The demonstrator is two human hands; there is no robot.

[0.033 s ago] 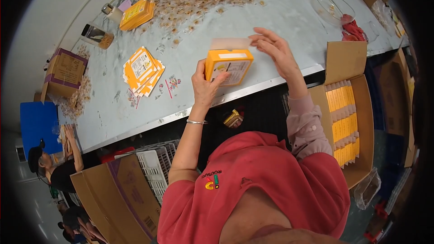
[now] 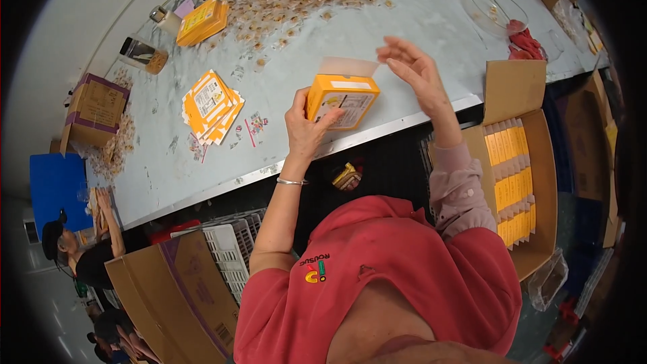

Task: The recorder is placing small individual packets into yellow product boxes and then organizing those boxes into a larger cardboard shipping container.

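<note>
My left hand (image 2: 307, 123) is wrapped round the side of a yellow carton (image 2: 347, 100), its thumb lying over the printed face. The carton is raised at the table's near edge, and a pale, see-through flap (image 2: 349, 66) stands up from its far end. Just right of that flap, my right hand (image 2: 418, 77) is lifted with its fingers apart and nothing visible in it. A loose pile of flat yellow and white cartons (image 2: 211, 102) lies on the table left of my left hand.
Many small wrapped pieces (image 2: 296, 3) cover the far table. Beyond the pile are more yellow cartons (image 2: 203, 21) and a clear jar (image 2: 143, 55). A clear bowl (image 2: 495, 7) and red cloth (image 2: 526, 43) lie far right. At right, an opened cardboard box (image 2: 544, 182) holds yellow cartons. A co-worker (image 2: 91, 249) is far left.
The carton has tipped slightly, and its see-through flap stands more spread out. My right hand has moved a little away to the right, and its fingers have shifted.
</note>
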